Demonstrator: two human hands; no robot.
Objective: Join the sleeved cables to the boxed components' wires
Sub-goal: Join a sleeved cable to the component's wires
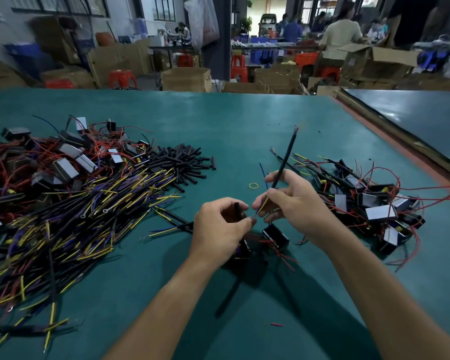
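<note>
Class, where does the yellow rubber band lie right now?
In the head view the yellow rubber band lies on the green table, just left of the right hand, right of the black tubing pile.

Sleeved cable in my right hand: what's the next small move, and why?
Probably ease the right hand in so the yellow wire of the sleeved cable meets the wire tip pinched by the left hand, then twist them: the ends sit almost touching, seemingly not yet joined.

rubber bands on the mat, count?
1. The yellow rubber band lies flat on the green mat, just beyond the right hand and right of the black tube pile. More could be buried in the wire piles.
</note>
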